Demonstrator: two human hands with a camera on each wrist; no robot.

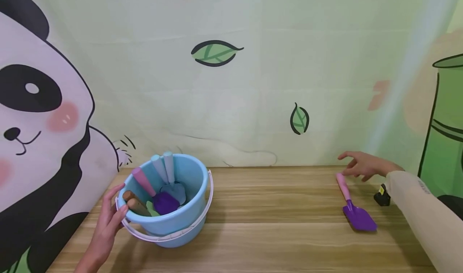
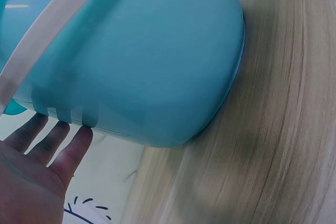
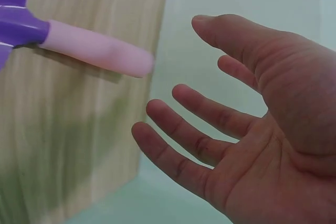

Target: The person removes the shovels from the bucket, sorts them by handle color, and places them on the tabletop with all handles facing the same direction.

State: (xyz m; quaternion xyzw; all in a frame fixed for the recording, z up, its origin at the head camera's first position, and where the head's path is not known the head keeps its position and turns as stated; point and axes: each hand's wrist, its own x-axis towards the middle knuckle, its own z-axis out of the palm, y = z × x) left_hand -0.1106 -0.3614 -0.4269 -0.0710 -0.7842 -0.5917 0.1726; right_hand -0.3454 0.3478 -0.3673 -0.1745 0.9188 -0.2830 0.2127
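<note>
A light blue bucket (image 1: 181,224) with a white handle (image 1: 173,236) stands on the wooden table at the left. My left hand (image 1: 105,224) touches its left rim, and in the left wrist view straight fingers (image 2: 73,150) rest against the bucket wall. Inside the bucket are a shovel with a pink handle and purple blade (image 1: 166,202), light blue tools (image 1: 169,168), brown handles (image 1: 137,206) and something green. A toy shovel (image 1: 359,218) with a pink handle and purple blade lies at the right. My right hand (image 1: 367,166), fingers spread and holding nothing, hovers by its handle end (image 3: 100,50).
A small black object (image 1: 382,195) with a yellow patch sits beside my right sleeve (image 1: 416,208). Behind the wooden table (image 1: 267,224) hangs a pale green backdrop (image 1: 253,104) printed with a panda and leaves, meeting the table's far edge.
</note>
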